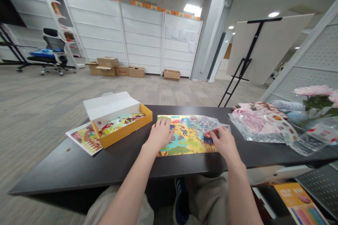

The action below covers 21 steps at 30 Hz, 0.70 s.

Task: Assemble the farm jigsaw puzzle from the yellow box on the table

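A colourful picture sheet (175, 147) with cartoon figures lies flat on the dark table in front of me. My left hand (161, 132) rests on its left side, fingers stretched out and holding nothing. On the right part of the sheet is a clear plastic bag (202, 124) with many small coloured pieces inside. My right hand (224, 142) has its fingers bent at the bag's right end, pinching the plastic. Part of the sheet is hidden under the bag and both hands.
An opened yellow box (126, 132) with printed sheets inside stands to the left, over a picture card (86, 139). Plastic-wrapped pink items (253, 123) and pink flowers (314, 91) are on the right. An orange package (298, 197) sits below, right.
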Each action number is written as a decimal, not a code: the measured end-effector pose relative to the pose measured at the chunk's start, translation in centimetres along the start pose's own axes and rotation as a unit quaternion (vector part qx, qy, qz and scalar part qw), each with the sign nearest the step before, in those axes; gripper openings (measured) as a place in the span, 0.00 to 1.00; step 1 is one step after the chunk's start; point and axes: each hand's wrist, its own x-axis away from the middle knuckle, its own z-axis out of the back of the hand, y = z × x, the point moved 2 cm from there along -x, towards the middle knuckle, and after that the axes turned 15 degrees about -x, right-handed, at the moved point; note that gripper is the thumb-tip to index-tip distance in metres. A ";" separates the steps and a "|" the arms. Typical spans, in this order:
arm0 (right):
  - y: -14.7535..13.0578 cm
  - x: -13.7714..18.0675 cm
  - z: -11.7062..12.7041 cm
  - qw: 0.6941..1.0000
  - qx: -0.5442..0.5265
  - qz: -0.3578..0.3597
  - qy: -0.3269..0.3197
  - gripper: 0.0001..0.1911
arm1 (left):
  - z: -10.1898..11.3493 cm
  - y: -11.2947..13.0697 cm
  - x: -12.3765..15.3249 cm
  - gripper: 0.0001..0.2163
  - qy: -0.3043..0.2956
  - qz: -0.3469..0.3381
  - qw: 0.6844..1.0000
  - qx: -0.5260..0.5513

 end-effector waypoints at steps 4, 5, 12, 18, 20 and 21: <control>-0.3 0.2 1.5 0.998 -0.046 -0.047 0.001 0.11 | -0.9 0.0 -0.1 0.20 -0.038 -0.005 0.999 -0.012; -0.3 0.3 1.9 0.996 -0.060 -0.062 0.009 0.11 | -0.8 0.1 0.0 0.19 -0.040 -0.009 0.999 -0.013; 0.9 0.8 2.9 0.990 -0.090 -0.108 0.016 0.10 | 0.0 1.0 1.2 0.15 -0.045 -0.033 0.998 -0.017; 1.3 0.5 0.9 0.999 -0.021 -0.017 -0.041 0.11 | 0.2 1.5 1.4 0.17 -0.032 -0.035 0.999 -0.014; 1.3 0.4 0.4 1.000 -0.006 0.013 -0.024 0.12 | 0.2 1.6 1.4 0.18 -0.029 -0.037 0.999 -0.010; 1.4 0.4 0.1 1.000 -0.002 0.019 -0.023 0.13 | 0.2 1.7 1.4 0.19 -0.029 -0.037 0.999 -0.008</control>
